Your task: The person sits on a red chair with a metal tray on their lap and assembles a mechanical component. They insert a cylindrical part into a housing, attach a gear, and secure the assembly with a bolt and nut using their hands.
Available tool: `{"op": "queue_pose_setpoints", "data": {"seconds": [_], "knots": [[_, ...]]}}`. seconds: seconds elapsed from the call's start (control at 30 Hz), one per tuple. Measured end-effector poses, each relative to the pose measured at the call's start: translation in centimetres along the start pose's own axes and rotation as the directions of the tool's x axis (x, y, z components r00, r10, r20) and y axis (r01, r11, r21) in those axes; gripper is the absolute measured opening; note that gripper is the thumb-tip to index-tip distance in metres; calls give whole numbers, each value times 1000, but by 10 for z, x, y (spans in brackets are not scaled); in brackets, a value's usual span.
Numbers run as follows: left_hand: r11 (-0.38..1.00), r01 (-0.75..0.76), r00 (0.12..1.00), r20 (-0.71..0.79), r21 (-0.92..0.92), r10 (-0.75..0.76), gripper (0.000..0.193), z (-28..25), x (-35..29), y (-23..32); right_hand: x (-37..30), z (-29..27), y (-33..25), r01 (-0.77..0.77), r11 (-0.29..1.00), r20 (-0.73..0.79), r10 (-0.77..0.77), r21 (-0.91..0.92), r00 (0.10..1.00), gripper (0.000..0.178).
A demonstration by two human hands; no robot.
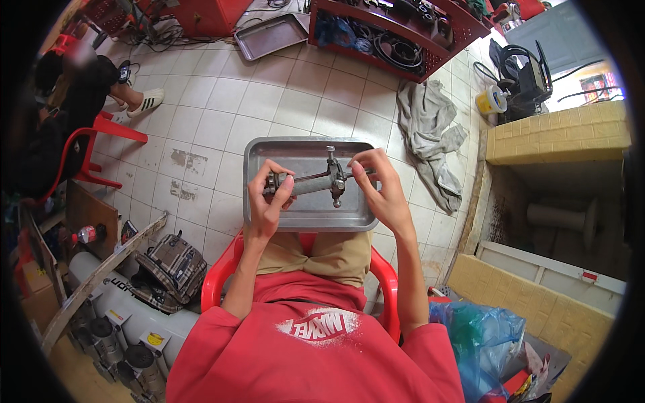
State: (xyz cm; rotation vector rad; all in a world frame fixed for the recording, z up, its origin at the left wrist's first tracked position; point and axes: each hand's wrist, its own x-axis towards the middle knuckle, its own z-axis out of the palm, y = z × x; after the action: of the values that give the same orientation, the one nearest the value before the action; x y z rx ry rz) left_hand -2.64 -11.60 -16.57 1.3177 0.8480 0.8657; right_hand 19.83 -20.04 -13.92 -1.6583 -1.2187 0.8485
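A grey metal tubular part (313, 185) with a bolted cross-flange lies level above a shallow metal tray (309, 223). A thin metal pipe runs along its upper side. My left hand (269, 196) is closed round its left end, thumb on top. A toothed or ridged piece shows beside that hand's fingers. At the other end, my right hand (381, 187) has its thumb and fingers closed round a thin stem that sticks out past the flange. The exact kind of part cannot be told. Its tips at the stem are partly covered by my fingers.
I sit on a red plastic chair (218, 274). A grey cloth (430, 138) lies on the tiles to the right. Ahead stand a red tool cart (437, 57) and another metal tray (271, 37). At left are a person's shoe (146, 102), a checked backpack (171, 269) and a silver tank (181, 322).
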Motion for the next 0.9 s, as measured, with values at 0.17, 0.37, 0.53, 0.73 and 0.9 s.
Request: {"op": "queue_pose_setpoints", "data": {"seconds": [0.17, 0.37, 0.53, 0.73, 0.9], "knots": [[997, 31, 1000, -4, -68, -31, 21, -5, 3, -2, -1, -2, 7, 87, 995, 23, -88, 43, 996, 15], [986, 69, 996, -46, -153, -77, 20, -7, 3, -9, -2, 5, 22, -111, 970, 139, 82, 217, 987, 15], [990, 45, 999, -5, -133, -46, 19, -8, 8, -8, -2, 0, 15, -116, 941, 139, 75, 317, 988, 20], [998, 54, 999, -6, -27, -54, 19, -17, 5, -7, 0, 0, 14, -88, 994, 226, 70, 72, 972, 21], [999, 31, 998, 50, -18, -30, 14, -18, 5, -18, -3, -2, 22, 16, 979, 140, -46, 203, 989, 14]]}}
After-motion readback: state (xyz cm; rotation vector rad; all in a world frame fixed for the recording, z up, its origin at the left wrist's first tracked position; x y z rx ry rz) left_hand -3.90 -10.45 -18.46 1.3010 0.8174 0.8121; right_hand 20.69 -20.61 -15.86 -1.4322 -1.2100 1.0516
